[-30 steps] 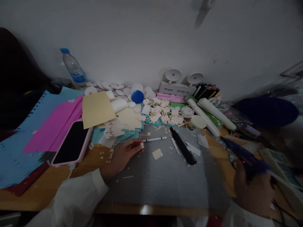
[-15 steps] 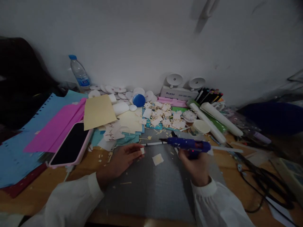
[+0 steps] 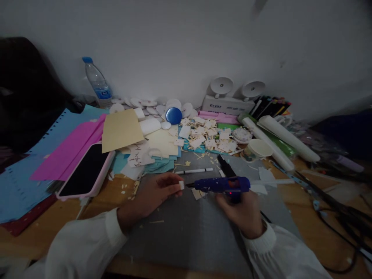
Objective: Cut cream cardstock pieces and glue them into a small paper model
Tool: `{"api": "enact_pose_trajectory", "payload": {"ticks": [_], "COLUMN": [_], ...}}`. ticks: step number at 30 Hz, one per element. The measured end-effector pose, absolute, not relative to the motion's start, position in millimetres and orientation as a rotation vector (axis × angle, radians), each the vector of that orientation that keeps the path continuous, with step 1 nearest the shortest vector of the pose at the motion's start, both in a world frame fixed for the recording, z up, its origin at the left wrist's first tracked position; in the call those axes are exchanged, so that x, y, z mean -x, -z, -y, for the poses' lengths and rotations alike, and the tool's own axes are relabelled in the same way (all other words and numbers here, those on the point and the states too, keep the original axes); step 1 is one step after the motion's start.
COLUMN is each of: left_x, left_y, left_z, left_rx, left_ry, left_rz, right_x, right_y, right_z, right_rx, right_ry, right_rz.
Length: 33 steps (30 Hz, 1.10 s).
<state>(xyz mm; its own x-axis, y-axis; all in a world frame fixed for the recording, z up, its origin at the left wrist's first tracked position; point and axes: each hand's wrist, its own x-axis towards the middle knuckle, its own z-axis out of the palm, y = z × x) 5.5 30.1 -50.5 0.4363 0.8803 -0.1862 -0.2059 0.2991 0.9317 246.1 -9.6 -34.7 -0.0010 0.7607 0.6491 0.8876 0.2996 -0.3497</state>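
Between the thumb and fingers of my left hand (image 3: 158, 193) is a small white piece (image 3: 181, 185), too small to tell its exact kind. My right hand (image 3: 242, 213) grips a blue hot glue gun (image 3: 222, 184) by its handle, with a red light glowing on it. The gun's nozzle points left and lies close against the white piece; I cannot tell if they touch. A clear glue stick (image 3: 271, 181) juts out of the gun's back. Partly hidden under the gun, a small cream square (image 3: 199, 193) lies on the grey mat (image 3: 186, 236).
Behind the hands are a white pen (image 3: 194, 171), a black marker-like object (image 3: 226, 166) and a heap of small cream cut-outs (image 3: 200, 133). A phone (image 3: 84, 170) and coloured papers lie left. A paper cup (image 3: 257, 150), white rolls (image 3: 287, 137) and black cables (image 3: 334, 209) are right.
My right hand has brought the glue gun left and slightly down, so its nozzle is now at the white piece. The gun now partly covers the cream square. The view has shifted slightly.
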Motion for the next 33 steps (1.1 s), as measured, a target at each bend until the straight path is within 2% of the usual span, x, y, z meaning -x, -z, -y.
{"api": "enact_pose_trajectory", "payload": {"ticks": [25, 33], "left_x": [-7.5, -6.7], "left_y": [43.0, 42.0], "left_z": [-29.7, -29.5], "left_rx": [-1.124, -1.206], "left_ry": [-0.752, -0.736], "left_rz": [-0.912, -0.963], "right_x": [-244.4, -245.6], "right_y": [41.9, 40.8], "right_z": [8.3, 7.3], "right_rx": [1.577, 1.525], "right_ry": [0.177, 0.273], "right_rz": [1.798, 1.832]}}
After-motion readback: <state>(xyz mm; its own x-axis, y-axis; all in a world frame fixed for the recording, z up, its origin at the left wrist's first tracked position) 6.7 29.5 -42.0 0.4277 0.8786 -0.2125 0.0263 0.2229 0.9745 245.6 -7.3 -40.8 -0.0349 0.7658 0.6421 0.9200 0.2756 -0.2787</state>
